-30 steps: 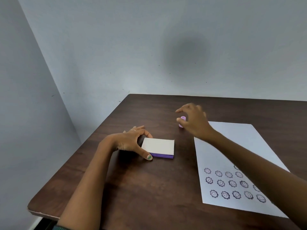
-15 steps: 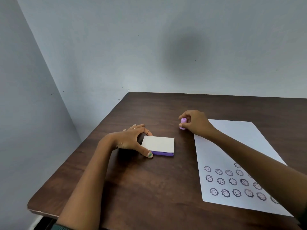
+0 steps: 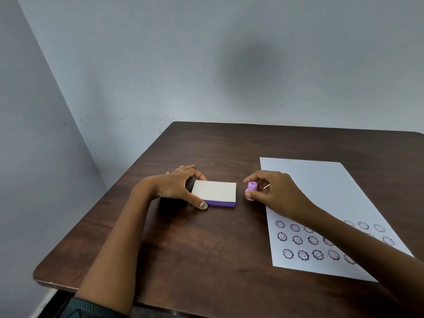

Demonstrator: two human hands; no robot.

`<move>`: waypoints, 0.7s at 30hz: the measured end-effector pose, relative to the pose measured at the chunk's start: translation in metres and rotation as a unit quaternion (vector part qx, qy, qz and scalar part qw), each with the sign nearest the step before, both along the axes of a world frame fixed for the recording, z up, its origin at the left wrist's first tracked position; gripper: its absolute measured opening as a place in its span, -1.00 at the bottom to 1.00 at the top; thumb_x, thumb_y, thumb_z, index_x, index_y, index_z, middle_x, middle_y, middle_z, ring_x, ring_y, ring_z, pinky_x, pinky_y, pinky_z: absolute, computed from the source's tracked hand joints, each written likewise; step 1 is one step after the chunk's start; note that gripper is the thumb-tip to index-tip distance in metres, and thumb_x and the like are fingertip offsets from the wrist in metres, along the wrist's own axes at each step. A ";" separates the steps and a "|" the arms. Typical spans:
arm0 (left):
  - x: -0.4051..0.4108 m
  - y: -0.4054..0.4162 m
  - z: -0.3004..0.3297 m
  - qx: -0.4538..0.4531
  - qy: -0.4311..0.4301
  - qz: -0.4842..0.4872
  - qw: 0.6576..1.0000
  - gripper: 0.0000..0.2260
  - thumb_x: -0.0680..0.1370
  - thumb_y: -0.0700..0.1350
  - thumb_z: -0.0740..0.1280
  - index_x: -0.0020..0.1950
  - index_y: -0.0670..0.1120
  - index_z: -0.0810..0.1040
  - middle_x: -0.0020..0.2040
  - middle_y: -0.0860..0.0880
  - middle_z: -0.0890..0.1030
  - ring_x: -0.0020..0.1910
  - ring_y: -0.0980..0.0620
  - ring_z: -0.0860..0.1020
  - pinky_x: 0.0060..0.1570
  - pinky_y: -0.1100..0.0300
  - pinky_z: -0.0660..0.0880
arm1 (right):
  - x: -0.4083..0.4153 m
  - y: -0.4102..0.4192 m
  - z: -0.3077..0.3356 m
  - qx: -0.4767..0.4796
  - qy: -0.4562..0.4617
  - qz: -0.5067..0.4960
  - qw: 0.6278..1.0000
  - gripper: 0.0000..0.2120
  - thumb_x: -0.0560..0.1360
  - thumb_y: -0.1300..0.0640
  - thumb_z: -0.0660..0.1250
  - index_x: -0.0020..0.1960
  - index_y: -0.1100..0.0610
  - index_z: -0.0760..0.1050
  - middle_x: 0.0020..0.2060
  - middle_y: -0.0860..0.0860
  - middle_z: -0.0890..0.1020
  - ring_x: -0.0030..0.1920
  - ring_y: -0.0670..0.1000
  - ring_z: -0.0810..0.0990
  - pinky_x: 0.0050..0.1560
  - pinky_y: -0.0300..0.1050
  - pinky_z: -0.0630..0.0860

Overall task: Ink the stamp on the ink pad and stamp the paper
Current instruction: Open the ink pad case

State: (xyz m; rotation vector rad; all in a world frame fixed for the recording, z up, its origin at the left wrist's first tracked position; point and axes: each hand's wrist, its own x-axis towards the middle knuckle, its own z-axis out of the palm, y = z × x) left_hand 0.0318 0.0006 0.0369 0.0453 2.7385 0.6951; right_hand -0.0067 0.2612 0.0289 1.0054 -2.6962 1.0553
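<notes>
Soft, even light — sharp focus; a round shadow on the wall [image 3: 250, 65]; wide-angle bending at edges.

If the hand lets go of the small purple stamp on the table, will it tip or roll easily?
The stamp probably tips easily: it looks short, with a narrow top on a wider base. Being round, it may roll once on its side. It seems light, since the right hand holds it with only the fingers.

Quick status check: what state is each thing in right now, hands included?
Ink pad: lid closed, flat on the table.
Stamp: pinched in the right hand, beside the pad, not yet inked.
Paper: flat on the table, rows of stamped faces at its near end, far part blank.
Left hand: holds the pad's left edge.
Right hand: grips the stamp.
</notes>
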 end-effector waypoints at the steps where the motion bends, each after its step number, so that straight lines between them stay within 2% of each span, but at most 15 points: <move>1: 0.000 0.000 0.000 -0.001 -0.001 0.002 1.000 -0.43 0.29 0.21 0.51 0.21 0.24 0.37 0.52 0.08 0.08 0.52 -0.05 -0.06 0.45 -0.23 -0.12 | 0.002 0.000 0.000 -0.002 0.002 0.001 1.000 -0.79 0.44 0.11 0.38 0.06 0.12 0.56 -0.07 0.05 0.68 -0.20 -0.14 0.55 -0.27 -0.54 0.39; 4: 0.000 0.000 0.000 0.001 -0.004 0.004 1.000 -0.42 0.27 0.22 0.52 0.21 0.26 0.36 0.56 0.06 0.00 0.53 -0.06 -0.08 0.46 -0.23 -0.11 | 0.005 0.002 0.000 0.000 0.004 0.007 1.000 -0.78 0.44 0.11 0.39 0.07 0.12 0.56 -0.05 0.06 0.67 -0.16 -0.12 0.56 -0.22 -0.52 0.36; 8: 0.001 0.001 0.001 0.009 0.003 -0.002 1.000 -0.36 0.19 0.27 0.49 0.21 0.24 0.36 0.45 0.09 0.19 0.46 0.02 0.09 0.46 -0.12 -0.06 | 0.004 0.001 0.006 0.006 -0.004 0.022 1.000 -0.68 0.40 0.01 0.42 0.12 0.07 0.53 -0.02 -0.03 0.62 -0.09 -0.12 0.55 -0.24 -0.52 0.34; 12: 0.001 -0.001 0.000 0.024 0.003 0.003 1.000 -0.38 0.24 0.20 0.53 0.22 0.23 0.36 0.38 0.16 0.20 0.48 0.04 0.02 0.47 -0.14 -0.10 | 0.000 -0.008 0.017 0.014 0.014 0.050 0.999 -0.62 0.40 -0.06 0.38 0.16 0.05 0.49 0.11 -0.05 0.56 0.03 -0.11 0.48 -0.11 -0.43 0.34; 15: 0.002 -0.002 0.000 0.031 0.002 0.005 1.000 -0.39 0.22 0.19 0.54 0.20 0.22 0.38 0.45 0.11 0.19 0.43 0.07 0.09 0.45 -0.02 -0.04 | -0.001 -0.020 0.019 0.063 0.012 0.094 0.993 -0.61 0.40 -0.05 0.39 0.19 0.03 0.48 0.18 -0.01 0.56 0.08 -0.08 0.48 -0.05 -0.30 0.41; 19: 0.002 -0.002 0.001 0.027 0.001 0.009 1.000 -0.42 0.26 0.15 0.56 0.20 0.20 0.39 0.49 0.10 0.14 0.50 0.04 0.00 0.48 -0.12 -0.07 | -0.005 -0.035 0.013 0.151 0.017 0.121 0.981 -0.54 0.41 -0.05 0.38 0.26 0.06 0.42 0.23 0.03 0.52 0.12 -0.04 0.46 -0.03 -0.27 0.35; 21: 0.001 -0.001 0.001 0.025 0.000 0.010 1.000 -0.43 0.28 0.14 0.55 0.20 0.19 0.39 0.51 0.09 0.12 0.51 0.03 -0.01 0.47 -0.14 -0.07 | -0.008 -0.039 0.010 0.164 0.018 0.119 0.979 -0.52 0.41 -0.06 0.38 0.27 0.06 0.41 0.23 0.03 0.52 0.06 -0.08 0.44 -0.05 -0.28 0.34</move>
